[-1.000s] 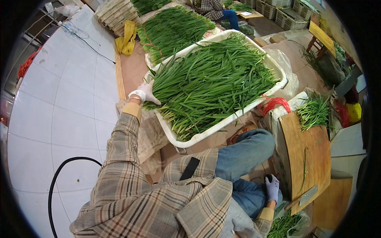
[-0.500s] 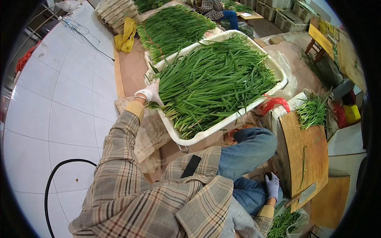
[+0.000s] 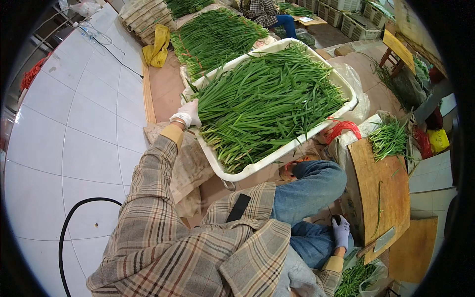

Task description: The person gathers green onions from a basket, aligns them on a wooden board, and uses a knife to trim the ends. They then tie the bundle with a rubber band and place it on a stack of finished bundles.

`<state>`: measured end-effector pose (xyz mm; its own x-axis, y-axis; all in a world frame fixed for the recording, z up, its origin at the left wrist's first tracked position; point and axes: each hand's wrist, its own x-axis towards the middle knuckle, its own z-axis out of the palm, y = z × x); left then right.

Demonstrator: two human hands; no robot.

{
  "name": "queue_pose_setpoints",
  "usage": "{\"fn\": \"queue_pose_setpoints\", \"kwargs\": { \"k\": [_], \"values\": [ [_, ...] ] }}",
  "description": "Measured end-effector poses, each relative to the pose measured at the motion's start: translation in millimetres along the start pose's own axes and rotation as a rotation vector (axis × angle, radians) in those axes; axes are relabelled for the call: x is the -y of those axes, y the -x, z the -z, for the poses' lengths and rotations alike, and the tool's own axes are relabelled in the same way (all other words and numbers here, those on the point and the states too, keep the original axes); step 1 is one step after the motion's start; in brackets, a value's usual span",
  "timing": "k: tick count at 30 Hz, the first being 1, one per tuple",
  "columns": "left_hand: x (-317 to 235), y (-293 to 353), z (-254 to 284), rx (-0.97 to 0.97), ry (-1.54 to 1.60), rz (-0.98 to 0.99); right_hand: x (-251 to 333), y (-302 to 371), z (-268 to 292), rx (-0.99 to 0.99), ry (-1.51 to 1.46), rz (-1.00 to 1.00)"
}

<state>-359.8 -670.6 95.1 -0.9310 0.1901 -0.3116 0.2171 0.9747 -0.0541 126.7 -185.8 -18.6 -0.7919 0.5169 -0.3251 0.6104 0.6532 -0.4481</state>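
A white rectangular plastic tub (image 3: 250,171) stands in front of me, heaped with long green garlic chives (image 3: 272,99). At its left side my left hand (image 3: 190,114), in a white glove, is closed over the rim beside the leaves. Whether its fingers hold the rim or some leaves is hidden. My right hand (image 3: 340,231), in a pale grey-purple glove, rests by my bent knee with its fingers curled. Something dark shows at those fingers, either glove coating or a small object; I cannot tell which. Near it, a knife blade (image 3: 384,240) lies on a wooden board (image 3: 378,193).
A small bunch of chives (image 3: 389,140) sits on the board's far end, near red plastic strips (image 3: 344,129). Beyond the tub lie bundled chives (image 3: 213,39) and a yellow bag (image 3: 158,45). A seated person (image 3: 262,12) is farther back. White tiles (image 3: 89,123) line the left.
My left hand has shifted slightly at the tub's rim, its fingers more bunched. Stems that stuck out below it no longer show. My right hand stays by the knee.
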Motion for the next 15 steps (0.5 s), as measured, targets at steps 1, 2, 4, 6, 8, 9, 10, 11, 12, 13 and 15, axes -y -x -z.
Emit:
{"fn": "queue_pose_setpoints", "kwargs": {
  "k": [1,2,4,6,8,9,10,11,12,13,15],
  "values": [
    [9,-1,4,0.022,0.014,-0.019,2,-1,0,0.015,-0.029,0.016],
    [18,-8,6,0.047,0.034,-0.045,2,-2,0,-0.011,-0.123,0.02],
    [24,-23,21,0.132,0.061,-0.107,-5,-5,0,-0.008,-0.13,-0.025],
    [18,-21,52,0.209,0.138,-0.133,-18,-7,-2,-0.045,-0.127,-0.025],
    [35,-40,66,0.35,0.202,-0.154,-19,-10,-2,-0.043,-0.127,-0.03],
    [58,-58,63,0.413,0.239,-0.14,-19,-13,-3,-0.036,-0.139,-0.028],
    [62,-64,67,0.338,0.221,-0.179,-20,-14,-2,-0.037,-0.149,-0.035],
    [48,-62,81,0.442,0.282,-0.063,-25,-12,0,-0.046,-0.157,-0.051],
    [28,-52,102,0.563,0.321,0.048,-39,-13,-2,-0.081,-0.11,-0.107],
    [18,-42,115,0.682,0.36,0.173,-39,-16,8,-0.023,-0.277,-0.134],
    [24,-45,115,0.695,0.389,0.226,-54,-26,11,-0.096,-0.382,-0.11]
  ]
}}
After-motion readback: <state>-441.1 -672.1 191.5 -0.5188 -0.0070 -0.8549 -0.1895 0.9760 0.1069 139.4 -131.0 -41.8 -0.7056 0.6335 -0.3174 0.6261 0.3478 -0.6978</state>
